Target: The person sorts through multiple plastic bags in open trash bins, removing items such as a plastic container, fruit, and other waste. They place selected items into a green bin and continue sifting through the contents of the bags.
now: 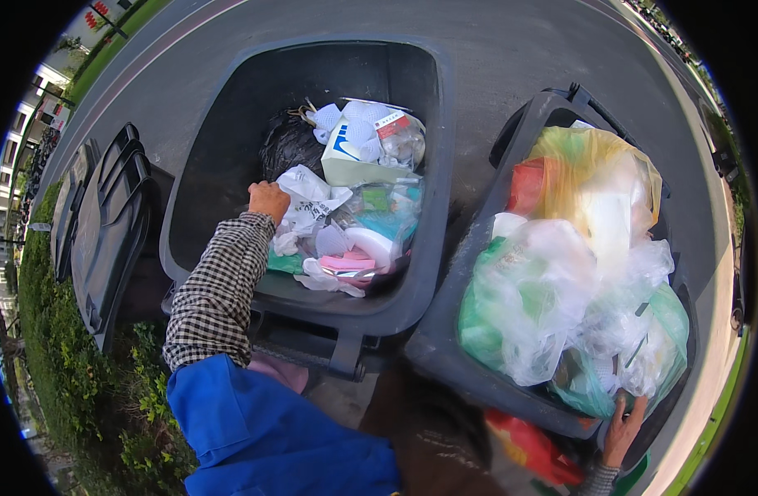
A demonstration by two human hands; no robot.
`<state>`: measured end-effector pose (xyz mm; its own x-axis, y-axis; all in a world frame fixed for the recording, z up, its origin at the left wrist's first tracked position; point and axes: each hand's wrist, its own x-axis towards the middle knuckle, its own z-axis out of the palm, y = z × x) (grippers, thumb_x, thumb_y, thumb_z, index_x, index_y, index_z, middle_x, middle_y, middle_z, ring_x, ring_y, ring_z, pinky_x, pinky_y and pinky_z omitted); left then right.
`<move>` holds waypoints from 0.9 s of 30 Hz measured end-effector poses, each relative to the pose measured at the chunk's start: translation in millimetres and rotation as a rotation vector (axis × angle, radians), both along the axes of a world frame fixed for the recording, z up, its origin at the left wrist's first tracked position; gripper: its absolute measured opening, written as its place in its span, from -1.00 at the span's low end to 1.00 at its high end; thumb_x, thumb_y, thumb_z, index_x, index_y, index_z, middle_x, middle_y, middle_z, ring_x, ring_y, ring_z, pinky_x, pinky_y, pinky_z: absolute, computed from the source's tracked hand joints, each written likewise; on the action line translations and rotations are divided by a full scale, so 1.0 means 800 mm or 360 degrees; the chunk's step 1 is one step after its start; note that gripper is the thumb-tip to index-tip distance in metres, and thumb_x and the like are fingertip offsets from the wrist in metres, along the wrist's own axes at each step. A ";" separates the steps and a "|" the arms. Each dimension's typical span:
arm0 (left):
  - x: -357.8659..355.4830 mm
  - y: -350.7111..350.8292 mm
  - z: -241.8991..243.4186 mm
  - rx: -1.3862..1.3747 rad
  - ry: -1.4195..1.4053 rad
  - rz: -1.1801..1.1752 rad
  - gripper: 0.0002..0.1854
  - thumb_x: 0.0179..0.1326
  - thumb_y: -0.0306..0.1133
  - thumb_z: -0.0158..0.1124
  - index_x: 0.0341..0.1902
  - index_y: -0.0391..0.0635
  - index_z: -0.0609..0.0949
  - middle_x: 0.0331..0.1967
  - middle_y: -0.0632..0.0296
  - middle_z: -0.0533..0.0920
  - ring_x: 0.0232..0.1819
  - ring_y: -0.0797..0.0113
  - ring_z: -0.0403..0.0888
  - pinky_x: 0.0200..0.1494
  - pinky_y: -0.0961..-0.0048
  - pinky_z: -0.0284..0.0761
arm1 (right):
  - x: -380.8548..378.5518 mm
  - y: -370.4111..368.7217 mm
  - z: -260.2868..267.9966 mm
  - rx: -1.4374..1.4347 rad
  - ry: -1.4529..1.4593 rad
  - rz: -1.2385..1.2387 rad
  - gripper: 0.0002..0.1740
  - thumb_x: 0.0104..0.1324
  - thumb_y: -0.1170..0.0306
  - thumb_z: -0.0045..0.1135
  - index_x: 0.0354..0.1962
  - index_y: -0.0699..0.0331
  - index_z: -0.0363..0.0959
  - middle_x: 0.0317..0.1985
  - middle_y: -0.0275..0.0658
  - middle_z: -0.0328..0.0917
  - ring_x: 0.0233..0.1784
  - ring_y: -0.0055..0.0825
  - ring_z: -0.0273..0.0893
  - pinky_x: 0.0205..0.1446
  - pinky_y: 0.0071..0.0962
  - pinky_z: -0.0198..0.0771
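Inside the left grey wheeled bin (442, 204), my left hand (269, 199) is closed at the edge of a crumpled white plastic bag (311, 201) with dark print. The bag lies among a black rubbish bag (287, 146), a pale cardboard box (348, 164), white foam fruit nets (360, 118) and pink packaging (351, 263). My right hand (624, 428) is at the near rim of the right grey wheeled bin (438, 347). Its fingertips touch the bottom of a translucent green plastic bag (590, 397); whether they grip it is unclear.
A yellow bag (608, 167) and a clear plastic bag (540, 291) heap above the right bin's rim. Grey bin lids (109, 235) stand at left beside a hedge (69, 335). A red and yellow bag (534, 446) lies below the right bin. Asphalt (497, 56) extends beyond.
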<state>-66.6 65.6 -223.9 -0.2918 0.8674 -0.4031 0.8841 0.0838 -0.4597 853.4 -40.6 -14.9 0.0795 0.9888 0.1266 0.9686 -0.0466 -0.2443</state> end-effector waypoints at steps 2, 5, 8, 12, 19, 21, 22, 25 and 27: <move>0.068 0.045 -0.020 -0.0012 -0.0576 -0.0359 -0.38 0.32 -0.15 0.68 0.44 0.04 0.75 0.36 0.03 0.74 0.40 -0.08 0.71 0.30 -0.12 0.69 | -0.008 -0.001 0.006 0.0002 0.0018 -0.0159 -0.48 0.75 0.34 0.26 0.48 0.47 0.47 0.39 0.19 0.62 0.34 0.09 0.62 0.45 -0.13 0.46; 0.178 0.073 -0.078 -0.0104 -0.0876 -0.0840 -0.20 0.24 -0.15 0.73 0.55 0.07 0.63 0.37 0.01 0.68 0.43 -0.10 0.67 0.32 -0.10 0.73 | -0.020 -0.002 0.014 -0.0030 0.0023 0.0063 -0.49 0.74 0.35 0.25 0.47 0.46 0.49 0.39 0.19 0.63 0.38 0.11 0.61 0.48 -0.11 0.45; 0.226 0.064 -0.134 -0.0081 -0.0792 -0.0864 -0.37 0.39 -0.24 0.56 0.51 0.00 0.64 0.36 0.00 0.69 0.40 -0.06 0.69 0.27 -0.06 0.73 | -0.028 0.000 0.021 -0.0039 -0.0236 0.0077 -0.50 0.73 0.35 0.25 0.47 0.45 0.51 0.43 0.23 0.62 0.45 0.20 0.59 0.54 -0.06 0.43; 0.219 0.049 -0.177 0.0296 -0.0828 -0.1006 -0.68 0.50 -0.37 0.33 0.26 -0.07 0.69 0.05 -0.03 0.81 0.09 -0.08 0.85 0.03 -0.04 0.80 | -0.033 0.011 0.033 -0.0245 -0.0187 -0.0024 -0.52 0.75 0.33 0.22 0.44 0.47 0.53 0.48 0.28 0.58 0.52 0.31 0.56 0.60 0.00 0.41; 0.151 0.073 -0.125 0.0457 -0.0949 -0.0635 -0.53 0.34 -0.32 0.56 0.26 -0.05 0.61 -0.11 -0.09 0.87 -0.04 -0.20 0.91 -0.02 -0.12 0.81 | -0.023 0.032 0.054 -0.0359 -0.0152 -0.0097 -0.58 0.80 0.25 0.15 0.24 0.49 0.64 0.17 0.26 0.71 0.23 0.26 0.68 0.29 0.04 0.53; 0.122 0.089 -0.093 0.0632 -0.0973 -0.0329 -0.43 0.31 -0.25 0.66 0.31 -0.05 0.57 -0.02 -0.15 0.87 0.06 -0.22 0.90 0.09 -0.10 0.80 | -0.012 0.033 0.054 -0.0408 -0.0238 -0.0123 -0.60 0.80 0.23 0.16 0.14 0.49 0.66 0.02 0.23 0.72 0.09 0.25 0.69 0.15 0.07 0.54; 0.103 0.094 -0.078 0.0687 -0.0900 -0.0178 -0.43 0.34 -0.21 0.65 0.31 -0.05 0.57 0.02 -0.16 0.87 0.10 -0.22 0.89 0.12 -0.11 0.80 | -0.007 0.032 0.052 -0.0381 -0.0354 -0.0050 -0.61 0.79 0.23 0.17 0.09 0.48 0.67 -0.05 0.21 0.72 0.02 0.24 0.68 0.09 0.08 0.52; 0.040 0.078 -0.046 0.0732 -0.0634 0.0070 -0.45 0.37 -0.16 0.62 0.28 -0.10 0.59 0.06 -0.09 0.89 0.13 -0.17 0.90 0.15 -0.11 0.79 | 0.014 0.028 0.045 -0.0396 -0.0651 0.0132 -0.60 0.76 0.17 0.23 0.07 0.42 0.67 -0.10 0.16 0.70 0.01 0.24 0.66 0.08 0.11 0.51; 0.001 0.049 -0.038 0.0896 -0.0549 0.0388 -0.41 0.36 -0.11 0.64 0.30 -0.11 0.59 0.10 -0.11 0.89 0.18 -0.17 0.89 0.21 -0.11 0.78 | 0.026 0.026 0.039 -0.0426 -0.0749 0.0212 -0.60 0.73 0.14 0.27 0.09 0.38 0.66 -0.09 0.14 0.70 0.03 0.23 0.66 0.11 0.11 0.52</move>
<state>-65.4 104.7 -254.5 -0.4406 0.8975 -0.0165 0.8974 0.4409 0.0152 874.6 -19.8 16.1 -0.0526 0.9889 -0.1387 0.9721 0.0825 0.2194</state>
